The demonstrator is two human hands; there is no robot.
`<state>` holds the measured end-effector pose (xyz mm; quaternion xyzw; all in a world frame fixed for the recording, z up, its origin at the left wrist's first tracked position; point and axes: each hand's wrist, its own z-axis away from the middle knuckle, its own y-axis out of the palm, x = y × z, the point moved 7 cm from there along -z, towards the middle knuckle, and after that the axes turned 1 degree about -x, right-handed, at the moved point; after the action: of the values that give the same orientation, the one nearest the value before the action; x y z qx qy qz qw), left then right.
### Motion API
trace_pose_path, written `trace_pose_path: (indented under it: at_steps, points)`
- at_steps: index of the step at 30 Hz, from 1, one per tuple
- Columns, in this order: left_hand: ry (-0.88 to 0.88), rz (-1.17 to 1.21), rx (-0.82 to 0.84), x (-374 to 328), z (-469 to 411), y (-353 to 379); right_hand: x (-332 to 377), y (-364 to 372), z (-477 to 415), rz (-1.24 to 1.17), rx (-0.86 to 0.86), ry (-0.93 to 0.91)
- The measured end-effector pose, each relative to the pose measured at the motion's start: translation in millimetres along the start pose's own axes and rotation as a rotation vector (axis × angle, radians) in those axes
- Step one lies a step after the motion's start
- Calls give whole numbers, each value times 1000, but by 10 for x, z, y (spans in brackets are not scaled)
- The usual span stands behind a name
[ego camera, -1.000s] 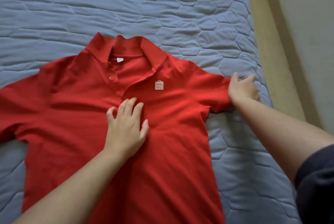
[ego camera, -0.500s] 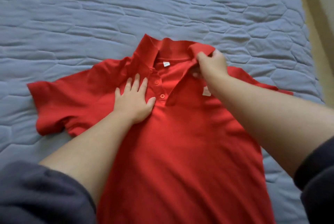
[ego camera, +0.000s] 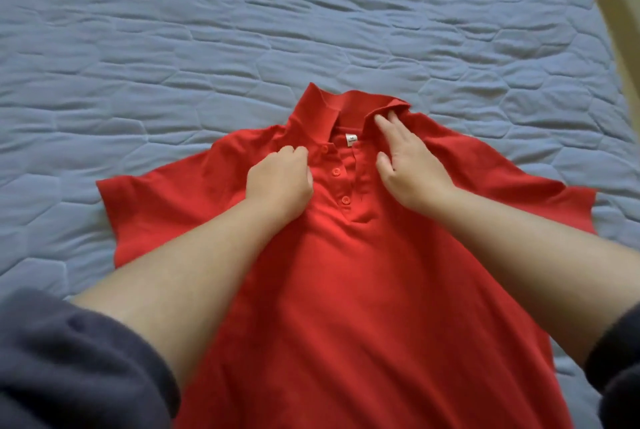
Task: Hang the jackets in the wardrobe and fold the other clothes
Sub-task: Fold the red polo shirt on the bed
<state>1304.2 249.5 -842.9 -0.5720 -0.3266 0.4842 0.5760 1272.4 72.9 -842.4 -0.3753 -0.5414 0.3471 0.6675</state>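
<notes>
The left sleeve (ego camera: 69, 359) and right sleeve (ego camera: 620, 373) are dark bluish-grey cloth — soft, thick-looking, bunched in loose folds — and below them the left forearm (ego camera: 194, 276), right forearm (ego camera: 540, 241), left hand (ego camera: 280, 182) and right hand (ego camera: 408, 168) are bare.

One polo shirt (ego camera: 346, 290), three buttons (ego camera: 335, 171), two hands (ego camera: 280, 182) (ego camera: 412, 172) — one quilt (ego camera: 173, 30)

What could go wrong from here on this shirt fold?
1. The collar bunches over the right hand's fingers; it may fold in crooked.
2. The left hand grips fabric by the open placket; a tug could skew the shirt on the quilt.
</notes>
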Motion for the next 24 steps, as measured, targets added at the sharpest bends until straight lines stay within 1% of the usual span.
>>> trace_pose_path:
  at_steps: [3, 4, 6, 7, 9, 10, 11, 15, 19, 21, 22, 24]
  points:
    - [-19, 87, -94, 10, -290, -197, -154, -154, -198, -84, -102, 112]
    - [-55, 82, -121, 36, -344, -193, -207, -235, -253, -123, -151, 202]
    - [-136, 45, -95, 79, -304, 26, -384, -323, -373, -218, -201, 418]
    - [-145, 26, -67, 90, -222, 222, -470, -325, -431, -271, -207, 515]
    - [-116, -31, -77, 86, -50, 537, -621, -263, -519, -415, -185, 679]
    - [-114, -46, -110, 91, -14, 616, -678, -217, -553, -473, -164, 728]
    - [-120, -46, -144, 97, -9, 657, -707, -180, -584, -502, -136, 737]
    - [-122, -12, -213, 103, -25, 622, -690, -135, -762, -542, -65, 700]
    - [-125, 14, -212, 96, 6, 610, -534, -173, -878, -393, 114, 633]
    - [-133, 18, -209, 107, -7, 602, -462, -240, -985, -265, 157, 475]
    - [-137, 20, -210, 112, -8, 595, -380, -286, -1035, -201, 176, 330]
    - [-139, 24, -207, 104, -12, 584, -188, -308, -1041, -89, 303, 41]
